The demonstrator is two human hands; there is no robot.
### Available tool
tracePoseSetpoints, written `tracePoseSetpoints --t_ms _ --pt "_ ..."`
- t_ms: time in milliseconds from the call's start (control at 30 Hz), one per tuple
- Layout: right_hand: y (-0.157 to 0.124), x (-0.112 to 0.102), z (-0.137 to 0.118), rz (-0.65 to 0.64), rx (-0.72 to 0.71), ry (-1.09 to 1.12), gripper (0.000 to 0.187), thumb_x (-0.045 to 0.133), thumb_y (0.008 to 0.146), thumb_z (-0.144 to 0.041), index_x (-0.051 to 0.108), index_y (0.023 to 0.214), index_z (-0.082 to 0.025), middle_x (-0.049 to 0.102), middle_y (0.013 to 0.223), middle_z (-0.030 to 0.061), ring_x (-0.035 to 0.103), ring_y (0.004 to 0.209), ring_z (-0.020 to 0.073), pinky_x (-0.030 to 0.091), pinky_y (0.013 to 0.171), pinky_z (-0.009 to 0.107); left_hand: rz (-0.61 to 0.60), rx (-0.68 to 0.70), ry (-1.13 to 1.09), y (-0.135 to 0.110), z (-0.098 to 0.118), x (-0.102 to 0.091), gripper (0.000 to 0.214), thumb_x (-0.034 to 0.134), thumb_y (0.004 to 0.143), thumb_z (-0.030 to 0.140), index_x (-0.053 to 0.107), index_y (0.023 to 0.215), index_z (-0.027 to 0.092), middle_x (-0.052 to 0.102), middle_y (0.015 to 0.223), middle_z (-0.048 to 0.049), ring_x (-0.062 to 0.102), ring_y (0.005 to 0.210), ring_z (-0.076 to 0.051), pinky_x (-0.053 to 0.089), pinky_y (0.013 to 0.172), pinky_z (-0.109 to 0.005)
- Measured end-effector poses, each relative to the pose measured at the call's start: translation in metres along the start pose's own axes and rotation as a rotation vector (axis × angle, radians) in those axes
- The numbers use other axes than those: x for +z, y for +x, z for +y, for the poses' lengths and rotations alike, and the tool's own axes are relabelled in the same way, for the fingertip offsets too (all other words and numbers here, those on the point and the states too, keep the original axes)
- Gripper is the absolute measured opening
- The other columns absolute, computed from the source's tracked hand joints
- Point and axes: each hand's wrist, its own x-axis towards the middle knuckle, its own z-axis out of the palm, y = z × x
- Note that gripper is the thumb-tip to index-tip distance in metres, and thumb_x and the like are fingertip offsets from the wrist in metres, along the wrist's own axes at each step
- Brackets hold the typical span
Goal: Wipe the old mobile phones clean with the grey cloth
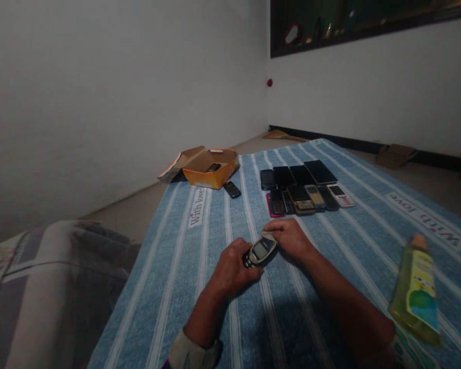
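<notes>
An old keypad mobile phone (260, 250), dark with a pale frame around its small screen, is held just above the striped cloth, tilted. My left hand (233, 266) is closed around its keypad end, so most of the keys are hidden. At the phone's upper end my right hand (288, 237) pinches a small whitish cloth (269, 236) against the edge; its exact material is hard to make out. Beyond my hands lie several phones in two rows, among them a black keypad phone (278, 203), a gold-edged phone (300, 199) and a large black smartphone (320, 172).
An open orange cardboard box (203, 177) with a dark phone inside stands at the far left. Beside it lies another dark phone (232, 189). A yellow-green bottle (418, 292) lies at the right. The blue striped tablecloth (169, 287) covers the surface; grey fabric (61, 287) is at left.
</notes>
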Motion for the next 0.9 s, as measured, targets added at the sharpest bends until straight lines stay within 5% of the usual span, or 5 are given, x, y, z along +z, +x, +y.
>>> tracePoseSetpoints --t_ms 200,333,500,733,900 --pt "-0.001 0.003 0.011 0.129 -0.310 -0.221 0.031 0.048 0.075 -0.008 0.076 0.078 -0.020 0.072 0.082 0.0051 0.067 0.082 0.0195 0.052 0.078 0.033 0.014 -0.087 0.217 0.002 0.002 0.004 0.006 0.063 0.067 0.019 0.063 0.073 0.017 0.053 0.075 -0.0023 0.053 0.074 -0.018 0.037 0.064 -0.027" --pt "-0.015 0.010 0.012 0.009 -0.476 -0.496 0.033 0.045 0.080 -0.001 0.071 0.083 -0.019 0.068 0.089 0.0058 0.063 0.084 0.0174 0.050 0.076 0.028 0.025 -0.120 0.260 0.002 0.002 0.007 0.009 0.063 0.068 0.021 0.064 0.076 0.016 0.056 0.078 -0.0043 0.057 0.077 -0.019 0.039 0.066 -0.028" --pt "-0.035 0.021 0.009 -0.107 -0.530 -0.830 0.026 0.047 0.085 0.001 0.066 0.088 -0.016 0.063 0.087 0.0074 0.059 0.084 0.0197 0.050 0.075 0.029 0.029 -0.122 0.349 0.002 0.004 0.009 0.011 0.061 0.071 0.023 0.066 0.079 0.017 0.058 0.080 -0.0061 0.059 0.081 -0.022 0.040 0.068 -0.029" --pt "-0.054 0.022 0.031 0.003 -0.650 -0.916 0.040 0.042 0.085 0.002 0.062 0.115 -0.014 0.065 0.112 0.0155 0.057 0.111 0.0272 0.052 0.094 0.042 0.017 -0.139 0.360 0.002 0.002 0.010 0.010 0.061 0.073 0.024 0.066 0.078 0.018 0.058 0.079 -0.0057 0.059 0.082 -0.022 0.041 0.068 -0.029" --pt "-0.045 0.025 0.024 -0.037 -0.585 -0.930 0.030 0.046 0.086 0.001 0.066 0.102 -0.015 0.066 0.098 0.0126 0.060 0.096 0.0251 0.054 0.085 0.037 0.022 -0.123 0.392 0.003 0.002 0.012 0.014 0.059 0.073 0.025 0.067 0.081 0.016 0.059 0.081 -0.0070 0.060 0.083 -0.023 0.041 0.070 -0.030"
